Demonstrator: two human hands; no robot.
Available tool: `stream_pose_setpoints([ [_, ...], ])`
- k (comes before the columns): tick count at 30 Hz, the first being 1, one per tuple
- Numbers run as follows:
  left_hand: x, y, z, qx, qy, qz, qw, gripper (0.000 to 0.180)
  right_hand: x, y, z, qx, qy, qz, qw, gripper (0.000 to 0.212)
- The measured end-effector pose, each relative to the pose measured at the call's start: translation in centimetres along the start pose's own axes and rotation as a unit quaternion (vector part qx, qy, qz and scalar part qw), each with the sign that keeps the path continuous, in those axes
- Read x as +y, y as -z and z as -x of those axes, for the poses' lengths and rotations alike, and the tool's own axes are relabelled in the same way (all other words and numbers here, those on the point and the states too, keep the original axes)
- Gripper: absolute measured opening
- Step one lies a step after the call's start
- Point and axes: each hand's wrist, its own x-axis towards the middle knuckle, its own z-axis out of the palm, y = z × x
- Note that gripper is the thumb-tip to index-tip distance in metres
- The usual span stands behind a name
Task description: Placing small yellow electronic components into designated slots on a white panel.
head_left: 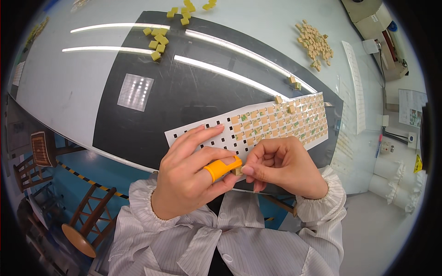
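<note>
My left hand (191, 172) wears an orange finger cot (222, 168) on one finger and meets my right hand (285, 165) over the near edge of the table. Between their fingertips sits a small tan square piece (237, 171), pinched by both hands. Just beyond them lies a white strip sheet (202, 133) with rows of small black squares; its right part is covered with rows of tan square pieces (294, 120). The sheet rests on a black mat (184, 87).
A heap of loose tan pieces (315, 43) lies at the far right of the table, yellow blocks (156, 41) at the far left of the mat. A long white strip (355, 87) lies right of the mat. Wooden stools (87, 221) stand lower left.
</note>
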Motion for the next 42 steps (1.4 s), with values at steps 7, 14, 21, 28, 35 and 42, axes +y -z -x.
stream_pose_setpoints([
  [7,0.1,0.1,-0.1,-0.003,0.008,0.001,1.0,0.023,0.7,-0.5,0.0,0.002,0.04,0.015,0.999,0.012],
  [14,0.2,0.0,-0.1,0.001,0.005,-0.01,1.0,0.024,1.4,-0.7,0.0,0.048,0.166,0.157,0.972,0.017],
  [21,0.3,-0.1,0.0,-0.003,0.011,-0.008,1.0,0.026,0.8,-0.1,0.1,0.017,0.243,0.242,0.939,0.016],
  [28,0.2,-0.1,0.0,-0.001,0.01,-0.007,1.0,0.024,0.6,0.1,-0.1,0.017,0.168,0.196,0.966,0.011],
  [35,0.1,0.0,-0.1,-0.004,0.009,-0.004,1.0,0.022,1.3,-0.4,-0.9,0.137,0.284,0.255,0.914,0.01],
  [42,0.1,-0.2,0.0,0.01,-0.003,0.001,1.0,0.02,2.1,-1.1,-2.1,0.261,0.386,0.396,0.791,0.013],
])
